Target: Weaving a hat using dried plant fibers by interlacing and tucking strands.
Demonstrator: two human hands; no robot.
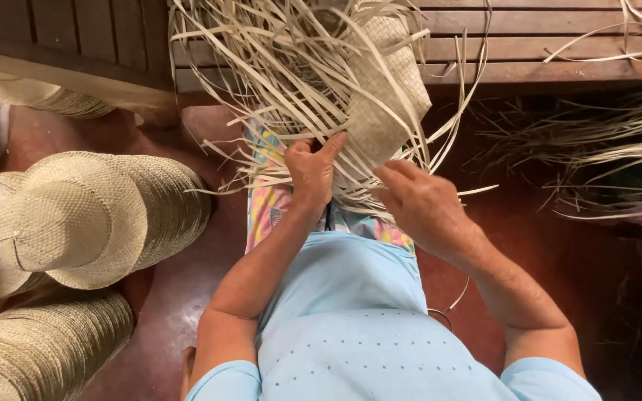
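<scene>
Above both hands, against the wooden bench (559,44), sits the half-woven straw hat (384,96), its finished patch a pale tight mat and the rest a wide spray of loose straw strips (261,67) fanning out to all sides. By the look of it the piece is very light and springy: the woven part should hold its shape when pressed, while the free strips are thin, dry and likely to crease or split if bent sharply. The safest hold seems to be at the woven edge, where the strips leave the mat, not out along the loose ends.

Left of the fingers, on the red floor (180,297), lie stacks of finished straw hats (76,215), well apart from the work. Right of the fingers, more loose straw (618,156) is heaped on the floor.

The left hand (312,167) is drawn together just under the mat, thumb up against the forefinger, pinching what appears to be one or two strips at the lower edge of the weave. The right hand (421,197) lies beside it, its fingers (391,172) curled narrow and reaching into the strips under the mat; whether they grip a strip or only press on it I cannot tell, since the knuckles hide the tips. The hands are close together but not touching, both over the patterned lap (269,208).
</scene>
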